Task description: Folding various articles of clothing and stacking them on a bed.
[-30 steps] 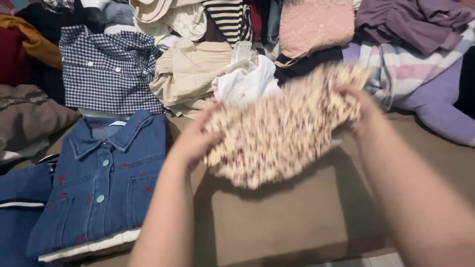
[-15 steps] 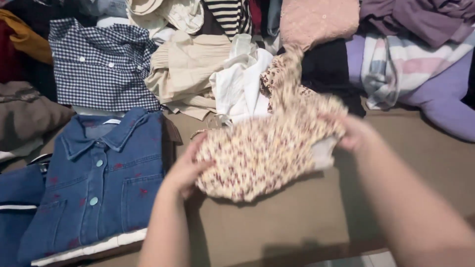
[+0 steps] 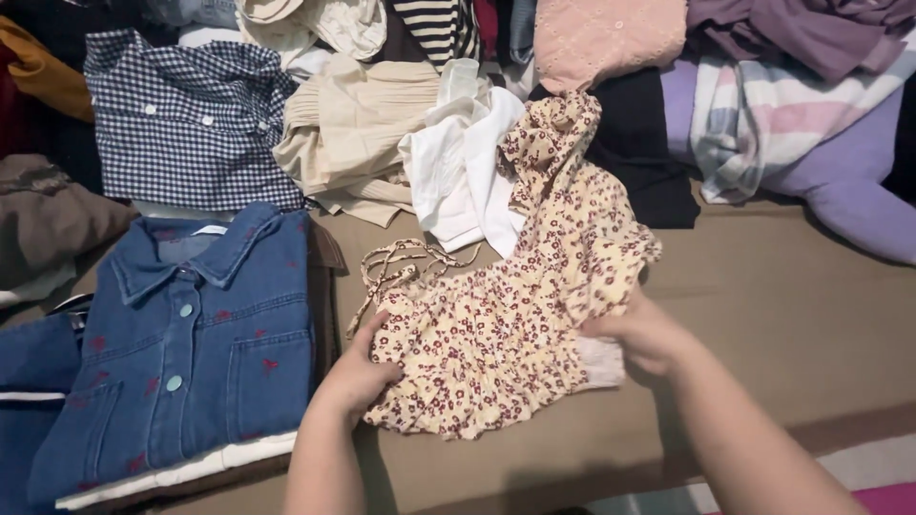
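Note:
A cream garment with small red flowers [image 3: 515, 315] lies on the brown surface [image 3: 763, 315], one part stretching back over the clothes pile. My left hand [image 3: 358, 377] grips its lower left edge. My right hand [image 3: 644, 334] grips its right edge by a pale lining. Thin floral straps [image 3: 401, 262] trail from the garment's upper left.
A folded denim shirt [image 3: 191, 343] lies just left of my left hand. Behind is a pile of clothes: a blue checked shirt [image 3: 191, 124], a beige top [image 3: 353, 133], a white garment [image 3: 468, 162], a black piece [image 3: 639, 162], pink, purple and striped items.
Both hands have brought the floral garment down from the air onto the brown surface. It now lies spread, with its far part draped back towards the pile.

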